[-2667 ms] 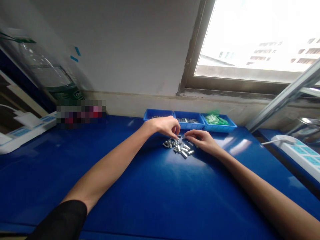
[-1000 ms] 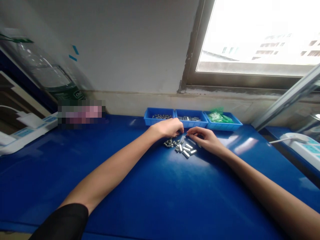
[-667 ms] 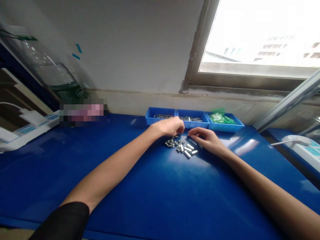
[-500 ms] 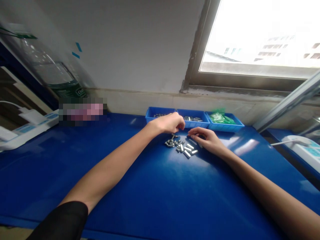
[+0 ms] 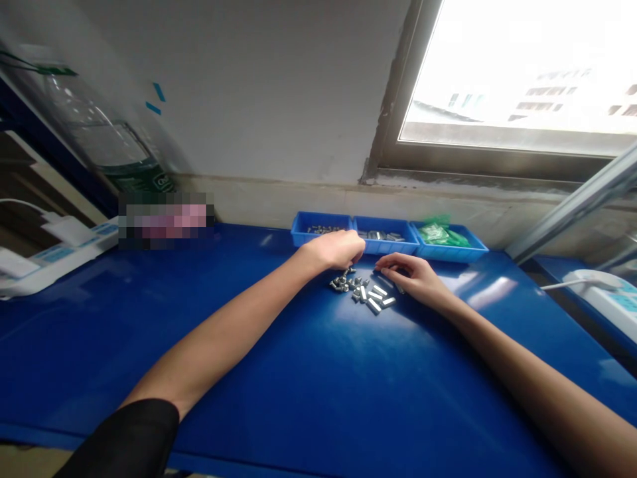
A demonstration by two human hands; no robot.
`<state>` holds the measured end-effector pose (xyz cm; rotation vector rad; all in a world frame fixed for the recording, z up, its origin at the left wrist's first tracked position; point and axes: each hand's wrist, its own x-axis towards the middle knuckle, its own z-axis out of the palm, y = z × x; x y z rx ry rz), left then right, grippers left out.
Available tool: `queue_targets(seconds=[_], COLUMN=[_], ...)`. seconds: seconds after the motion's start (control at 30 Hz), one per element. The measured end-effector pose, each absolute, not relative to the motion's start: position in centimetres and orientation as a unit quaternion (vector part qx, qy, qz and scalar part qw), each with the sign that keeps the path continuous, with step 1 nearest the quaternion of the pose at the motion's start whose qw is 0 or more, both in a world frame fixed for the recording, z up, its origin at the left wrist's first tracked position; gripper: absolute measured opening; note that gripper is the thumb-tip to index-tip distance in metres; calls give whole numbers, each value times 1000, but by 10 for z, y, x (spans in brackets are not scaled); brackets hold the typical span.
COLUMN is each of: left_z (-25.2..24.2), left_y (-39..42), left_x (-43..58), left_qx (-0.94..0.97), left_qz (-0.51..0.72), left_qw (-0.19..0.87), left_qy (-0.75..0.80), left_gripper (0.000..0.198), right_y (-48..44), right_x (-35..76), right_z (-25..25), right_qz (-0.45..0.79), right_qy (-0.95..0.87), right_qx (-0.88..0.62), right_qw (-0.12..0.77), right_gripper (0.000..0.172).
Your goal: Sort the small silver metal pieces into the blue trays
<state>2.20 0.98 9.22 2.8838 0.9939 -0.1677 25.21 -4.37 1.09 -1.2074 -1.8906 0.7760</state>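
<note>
My left hand (image 5: 339,249): fingers curled down and bunched, tips mostly hidden from above, so can't tell if they pinch anything. My right hand (image 5: 411,273): fingers bent, thumb close to index; can't tell if a part sits between them. Loose screws (image 5: 345,288) lie just below my left fingers, metal bars (image 5: 373,306) between the hands and nearer me, a few dark ones by the right palm. All on the blue table (image 5: 298,385), screws and bars touching or mixed where they meet.

Behind: left bin (image 5: 303,238) has small metal parts, middle bin (image 5: 393,249) flat metal pieces, right bin (image 5: 455,253) a green bag (image 5: 440,231).

Status, my read: partway. Two bins carry metal parts; the loose screws and bars are the part not yet done.
</note>
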Motion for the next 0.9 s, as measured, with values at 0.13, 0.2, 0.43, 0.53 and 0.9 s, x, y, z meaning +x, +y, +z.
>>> queue_targets(seconds=[0.13,0.2,0.43,0.53,0.9], left_z=[92,91,84,82,83], left_y=[8,7,5,6,8], left_x=[24,26,31,31,27], left_qx=[945,945,941,943,950], left_qz=[-20,-19,-39,-24,15], left_qw=[20,2,-17,-10,54], left_qy=[325,327,334,332,306], left_gripper=[25,26,20,19,30], right_y=[-44,-44,-44,-44,-43], right_x=[251,251,251,251,252], right_z=[12,12,11,11,10], right_qz=[301,300,298,298,298], right_qy=[-736,-737,-735,-736,-741], right_qx=[-474,-474,-476,-474,-474], right_qw=[378,378,381,380,371], right_gripper=[29,30,31,30,28])
